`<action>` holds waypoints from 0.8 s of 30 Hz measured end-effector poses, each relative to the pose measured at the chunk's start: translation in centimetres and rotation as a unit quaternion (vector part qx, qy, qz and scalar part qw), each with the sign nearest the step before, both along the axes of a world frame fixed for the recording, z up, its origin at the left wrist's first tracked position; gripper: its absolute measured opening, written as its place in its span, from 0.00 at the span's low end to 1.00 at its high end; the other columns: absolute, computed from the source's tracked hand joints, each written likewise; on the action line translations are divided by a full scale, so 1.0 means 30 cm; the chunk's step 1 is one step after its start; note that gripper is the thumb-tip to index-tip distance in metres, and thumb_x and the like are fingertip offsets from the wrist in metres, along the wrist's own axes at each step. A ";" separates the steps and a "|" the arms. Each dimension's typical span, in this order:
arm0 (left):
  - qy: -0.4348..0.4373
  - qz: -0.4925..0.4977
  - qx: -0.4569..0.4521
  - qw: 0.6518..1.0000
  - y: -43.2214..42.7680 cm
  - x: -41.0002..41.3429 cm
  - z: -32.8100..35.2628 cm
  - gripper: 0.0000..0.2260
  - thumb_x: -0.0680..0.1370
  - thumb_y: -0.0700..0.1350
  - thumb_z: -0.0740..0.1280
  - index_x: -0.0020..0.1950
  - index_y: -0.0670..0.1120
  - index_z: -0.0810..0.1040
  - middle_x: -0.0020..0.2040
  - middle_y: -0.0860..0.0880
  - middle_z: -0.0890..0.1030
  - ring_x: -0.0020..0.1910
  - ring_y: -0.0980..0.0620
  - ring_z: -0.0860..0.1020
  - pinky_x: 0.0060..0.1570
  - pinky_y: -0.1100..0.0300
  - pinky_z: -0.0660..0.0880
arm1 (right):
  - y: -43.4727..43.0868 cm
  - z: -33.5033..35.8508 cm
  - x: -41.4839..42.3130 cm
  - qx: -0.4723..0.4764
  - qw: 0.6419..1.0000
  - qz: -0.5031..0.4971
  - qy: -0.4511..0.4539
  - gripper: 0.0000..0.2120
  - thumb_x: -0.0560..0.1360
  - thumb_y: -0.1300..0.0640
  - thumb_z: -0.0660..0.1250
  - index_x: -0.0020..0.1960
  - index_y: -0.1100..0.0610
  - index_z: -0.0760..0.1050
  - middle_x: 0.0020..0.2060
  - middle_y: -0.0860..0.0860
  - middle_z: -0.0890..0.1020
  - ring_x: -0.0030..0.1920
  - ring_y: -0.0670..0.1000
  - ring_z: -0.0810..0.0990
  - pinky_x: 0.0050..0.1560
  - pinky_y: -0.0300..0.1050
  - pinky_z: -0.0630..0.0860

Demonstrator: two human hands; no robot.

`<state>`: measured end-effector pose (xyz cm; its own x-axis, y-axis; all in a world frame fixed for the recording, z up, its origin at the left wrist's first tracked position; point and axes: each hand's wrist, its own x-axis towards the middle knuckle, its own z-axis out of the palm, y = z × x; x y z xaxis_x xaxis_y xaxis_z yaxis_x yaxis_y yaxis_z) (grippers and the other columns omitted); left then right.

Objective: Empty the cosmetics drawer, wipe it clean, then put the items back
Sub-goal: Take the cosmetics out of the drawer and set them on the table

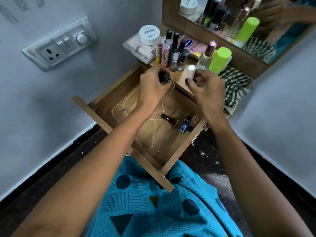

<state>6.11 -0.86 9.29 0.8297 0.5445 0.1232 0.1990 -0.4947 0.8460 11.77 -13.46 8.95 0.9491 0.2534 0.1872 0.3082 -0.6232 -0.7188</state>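
In the head view, the wooden drawer (109, 93) stands pulled out over the person's lap, its floor streaked with pale smears. Only a few items lie in it, near its right wall: a dark brown tube (169, 118) and, just right of that, a blue nail-polish bottle (185, 124) beside a smaller dark piece.

The left hand (154, 84) is curled around a small black-capped bottle (164, 77), above the far end of the drawer. The right hand (206, 87) pinches a pale pink tube (191, 72) upright between thumb and fingers, at the near edge of the dresser top (181, 79).

Farther back on that top stand nail-polish bottles (177, 60), lipstick tubes, a glass perfume bottle (205, 58) and a lime-green can (220, 59). At far left a white nail-polish-remover tub (149, 34) sits on a clear plastic box (135, 48). A checked cloth (236, 86) lies at the right, and a mirror (239, 17) rises behind.
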 end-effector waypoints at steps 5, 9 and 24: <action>-0.018 0.029 0.010 0.999 -0.028 0.076 -0.002 0.13 0.69 0.36 0.72 0.52 0.40 0.77 0.49 0.46 0.81 0.42 0.59 0.75 0.39 0.82 0.68 | 0.058 -0.047 0.049 0.049 0.996 -0.065 -0.031 0.15 0.73 0.56 0.69 0.58 0.61 0.77 0.53 0.54 0.82 0.48 0.50 0.81 0.51 0.46 0.80; -0.028 0.042 0.007 0.999 -0.038 0.111 -0.021 0.14 0.70 0.36 0.71 0.54 0.38 0.77 0.50 0.44 0.82 0.44 0.57 0.77 0.42 0.81 0.69 | 0.087 -0.088 0.048 0.060 0.994 -0.079 -0.047 0.15 0.74 0.59 0.68 0.59 0.63 0.76 0.54 0.56 0.80 0.52 0.52 0.80 0.55 0.44 0.78; -0.037 0.091 -0.022 0.995 -0.050 0.155 -0.124 0.16 0.69 0.36 0.72 0.56 0.38 0.77 0.52 0.42 0.80 0.49 0.51 0.79 0.46 0.74 0.70 | 0.117 -0.124 0.069 0.055 0.992 -0.116 -0.022 0.15 0.74 0.63 0.67 0.60 0.64 0.75 0.52 0.58 0.81 0.51 0.54 0.81 0.51 0.48 0.80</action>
